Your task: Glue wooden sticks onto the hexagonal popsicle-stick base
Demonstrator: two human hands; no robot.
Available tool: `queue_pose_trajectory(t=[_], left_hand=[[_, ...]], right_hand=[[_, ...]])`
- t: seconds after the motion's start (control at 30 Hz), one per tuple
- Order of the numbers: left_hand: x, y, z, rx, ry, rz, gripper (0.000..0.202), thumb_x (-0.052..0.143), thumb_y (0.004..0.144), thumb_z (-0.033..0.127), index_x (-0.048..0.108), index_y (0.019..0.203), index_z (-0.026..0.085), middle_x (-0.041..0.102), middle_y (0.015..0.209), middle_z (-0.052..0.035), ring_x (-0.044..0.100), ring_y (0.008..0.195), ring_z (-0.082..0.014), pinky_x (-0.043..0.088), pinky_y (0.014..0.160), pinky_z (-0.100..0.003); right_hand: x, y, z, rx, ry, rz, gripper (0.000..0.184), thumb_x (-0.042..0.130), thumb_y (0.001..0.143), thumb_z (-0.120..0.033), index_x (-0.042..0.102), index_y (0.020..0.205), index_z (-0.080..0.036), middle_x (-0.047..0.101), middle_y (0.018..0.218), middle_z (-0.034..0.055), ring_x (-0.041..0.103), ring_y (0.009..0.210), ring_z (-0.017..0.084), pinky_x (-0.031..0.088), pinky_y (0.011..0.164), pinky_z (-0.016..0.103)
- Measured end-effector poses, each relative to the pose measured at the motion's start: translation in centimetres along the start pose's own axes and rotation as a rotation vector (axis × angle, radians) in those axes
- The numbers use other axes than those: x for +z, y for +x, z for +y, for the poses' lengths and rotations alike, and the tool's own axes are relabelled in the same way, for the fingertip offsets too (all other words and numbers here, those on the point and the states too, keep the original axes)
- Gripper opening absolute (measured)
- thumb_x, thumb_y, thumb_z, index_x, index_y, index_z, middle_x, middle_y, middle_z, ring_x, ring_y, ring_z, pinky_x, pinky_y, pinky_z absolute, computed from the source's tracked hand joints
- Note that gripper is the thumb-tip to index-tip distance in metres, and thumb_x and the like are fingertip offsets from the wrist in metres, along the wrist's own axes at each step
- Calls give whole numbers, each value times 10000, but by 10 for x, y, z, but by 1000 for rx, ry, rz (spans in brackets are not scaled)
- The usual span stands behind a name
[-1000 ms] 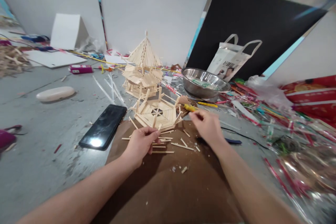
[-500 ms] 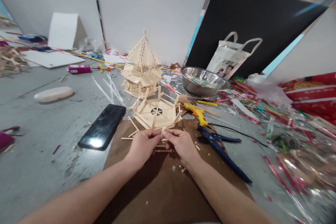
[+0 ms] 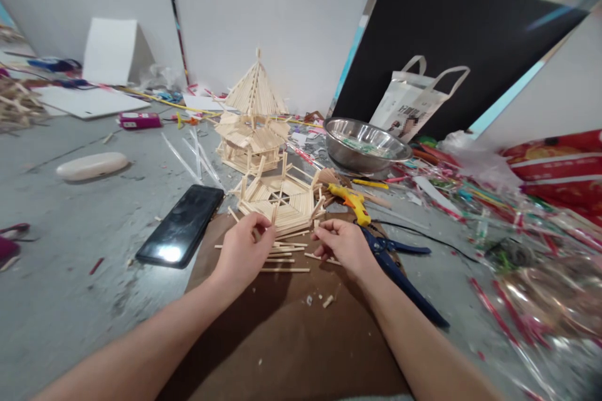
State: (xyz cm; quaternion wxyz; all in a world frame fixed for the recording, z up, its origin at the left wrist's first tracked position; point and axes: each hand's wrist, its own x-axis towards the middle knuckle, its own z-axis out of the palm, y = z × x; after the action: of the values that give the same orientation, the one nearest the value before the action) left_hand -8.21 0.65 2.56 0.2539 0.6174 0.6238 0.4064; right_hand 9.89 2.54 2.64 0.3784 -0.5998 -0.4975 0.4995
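My left hand (image 3: 247, 243) is closed at the near left rim of a hexagonal wooden-stick frame (image 3: 294, 208). Its thumb and forefinger meet beside an upright stick (image 3: 274, 213); whether they grip that stick I cannot tell. To the right, my right hand (image 3: 345, 243) pinches a short piece of wooden stick (image 3: 316, 224) near the frame's front right side. Between the hands, several loose wooden sticks (image 3: 286, 270) lie on the brown board (image 3: 301, 332). Behind the frame stands a tiered stick pavilion (image 3: 256, 91) with a pointed roof.
A black phone (image 3: 181, 225) lies left. On the right are a yellow glue gun (image 3: 350, 200) and blue-handled cutters (image 3: 409, 282). Further back stand a metal bowl (image 3: 367, 144) and a white bag (image 3: 414, 103). Coloured plastic scraps (image 3: 470, 194) cover the right side.
My hands, together in front of the frame before, have moved apart, left and right. The right one carries the short stick piece. More of the loose sticks now shows between them.
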Motion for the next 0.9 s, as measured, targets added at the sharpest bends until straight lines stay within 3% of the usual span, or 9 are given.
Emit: queue_pose_trajectory(t=[0.1,0.27,0.47,0.63,0.77,0.9], left_hand=[[-1,5,-4,-36,22,63,203,438,676,300,507,824,178,473,529,54,435,464,-77,340,485,-193],[1,10,-12,-44,33,-82,341,421,681,289,480,999,181,506,530,45,463,458,-92,352,486,-206],[2,13,-14,-7,77,-142,326,405,681,264,541,958,158,615,788,-28,528,543,-105,400,540,-216],[2,14,-14,84,106,-150,330,396,694,269,579,942,152,554,1052,-55,559,748,-137,422,668,-226],[1,14,-13,119,121,-174,329,384,711,284,589,938,164,552,1059,-54,566,736,-139,430,667,-229],[1,13,-13,138,128,-181,336,374,726,301,593,939,160,549,1057,-57,566,736,-143,429,675,-234]], right_hand=[[-6,5,3,-14,-59,2,152,542,630,-299,517,644,-151,567,550,-8,545,403,100,422,366,189],[-8,9,7,-75,-145,56,176,538,632,-327,537,646,-151,549,520,-11,530,407,94,415,377,181],[-9,11,13,-160,-283,127,246,487,672,-376,580,753,-164,524,453,-23,515,386,107,399,381,192],[-11,7,7,-320,-643,196,264,422,729,-370,609,728,-184,577,477,0,559,472,130,396,498,211],[-12,6,5,-426,-945,273,243,402,750,-316,619,734,-206,640,654,28,580,641,157,364,588,229],[-13,6,7,-428,-1087,285,230,391,756,-308,602,726,-224,635,679,16,570,655,153,334,574,228]])
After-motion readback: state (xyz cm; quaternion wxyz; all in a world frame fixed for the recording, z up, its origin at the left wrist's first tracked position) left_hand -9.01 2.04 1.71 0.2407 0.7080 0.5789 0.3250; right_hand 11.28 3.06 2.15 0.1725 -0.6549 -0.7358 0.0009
